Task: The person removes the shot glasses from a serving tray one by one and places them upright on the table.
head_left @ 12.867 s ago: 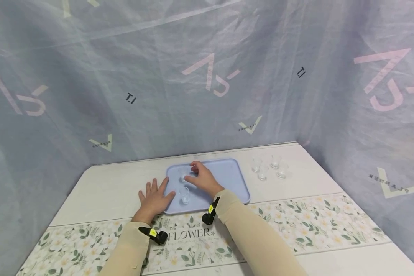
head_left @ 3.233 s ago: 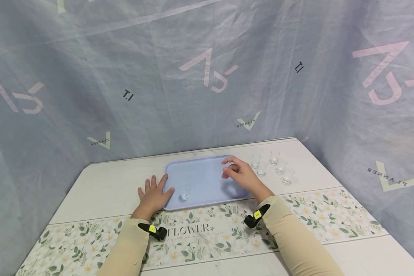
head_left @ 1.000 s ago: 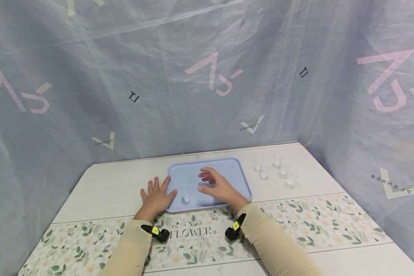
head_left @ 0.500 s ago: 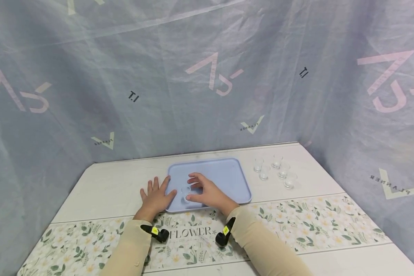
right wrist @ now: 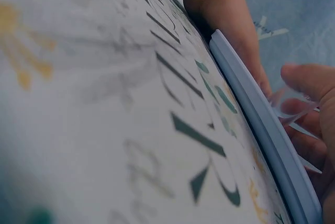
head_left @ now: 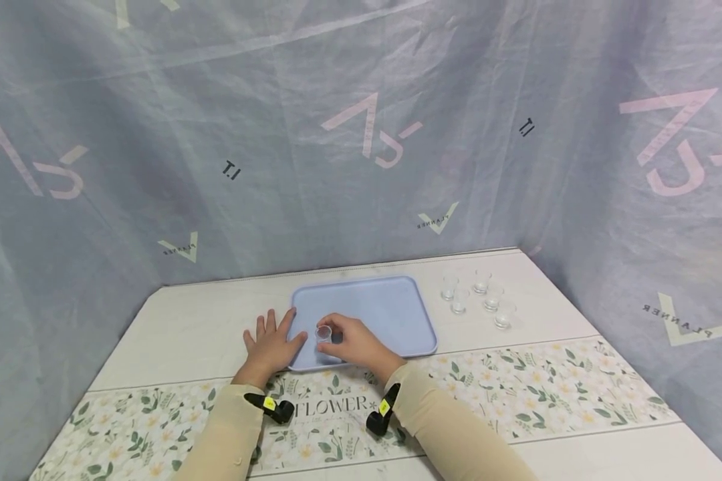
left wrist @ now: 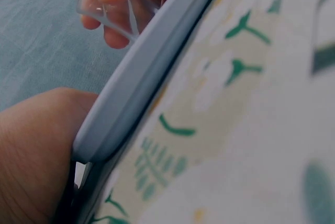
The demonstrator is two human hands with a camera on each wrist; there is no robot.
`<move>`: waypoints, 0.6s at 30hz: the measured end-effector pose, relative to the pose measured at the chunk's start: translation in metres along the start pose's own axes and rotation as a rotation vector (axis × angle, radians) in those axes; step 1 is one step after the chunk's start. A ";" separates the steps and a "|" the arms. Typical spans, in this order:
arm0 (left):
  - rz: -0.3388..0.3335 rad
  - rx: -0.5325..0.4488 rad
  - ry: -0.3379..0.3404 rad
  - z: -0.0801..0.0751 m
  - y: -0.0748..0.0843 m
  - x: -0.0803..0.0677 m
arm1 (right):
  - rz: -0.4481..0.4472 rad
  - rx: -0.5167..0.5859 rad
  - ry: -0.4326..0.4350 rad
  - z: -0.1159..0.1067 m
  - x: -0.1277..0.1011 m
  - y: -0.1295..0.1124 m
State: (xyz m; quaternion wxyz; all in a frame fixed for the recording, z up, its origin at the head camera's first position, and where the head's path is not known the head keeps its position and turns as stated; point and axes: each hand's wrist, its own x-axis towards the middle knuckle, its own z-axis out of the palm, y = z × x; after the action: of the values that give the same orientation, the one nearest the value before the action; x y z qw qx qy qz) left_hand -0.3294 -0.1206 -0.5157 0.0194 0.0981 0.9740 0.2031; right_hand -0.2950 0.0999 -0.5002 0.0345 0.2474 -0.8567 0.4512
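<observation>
A small clear shot glass (head_left: 323,333) is at the left front of the pale blue tray (head_left: 380,304). Thumb and fingers of my right hand (head_left: 357,342) pinch it from the right side. In the left wrist view the glass (left wrist: 107,12) shows between thumb and fingers above the tray's rim; whether its base touches the tray cannot be told. The right wrist view shows the glass (right wrist: 293,103) partly behind the thumb. My left hand (head_left: 269,347) lies with fingers spread at the tray's left edge, thumb over the rim.
Several clear shot glasses (head_left: 502,316) stand upright in a loose cluster on the white tabletop to the right of the tray. A floral cloth band (head_left: 517,387) runs along the front. Grey printed curtains (head_left: 361,167) enclose the back and sides.
Earlier the tray held two glasses; one now stands among the cluster on the right. My right hand has come back leftward and closed on the remaining glass. My left hand has stayed put.
</observation>
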 end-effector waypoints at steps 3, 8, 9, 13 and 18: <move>0.003 -0.004 0.002 0.002 -0.001 0.000 | -0.011 -0.024 0.006 0.001 0.000 0.002; 0.000 -0.004 0.003 0.002 0.003 0.001 | 0.003 -0.014 0.016 -0.005 -0.005 0.002; 0.001 -0.002 0.005 0.002 0.003 0.000 | 0.013 -0.007 0.024 -0.007 -0.007 0.003; -0.007 -0.006 0.012 0.000 0.005 -0.002 | 0.052 0.020 0.071 -0.019 -0.016 0.005; -0.011 -0.024 0.015 -0.004 0.006 -0.004 | 0.065 0.029 0.148 -0.039 -0.029 0.013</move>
State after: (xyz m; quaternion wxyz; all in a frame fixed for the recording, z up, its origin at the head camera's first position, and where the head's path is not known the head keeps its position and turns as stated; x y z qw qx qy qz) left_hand -0.3243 -0.1176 -0.5101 0.0145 0.0909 0.9721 0.2156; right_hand -0.2816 0.1487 -0.4951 0.0795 0.1858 -0.8528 0.4816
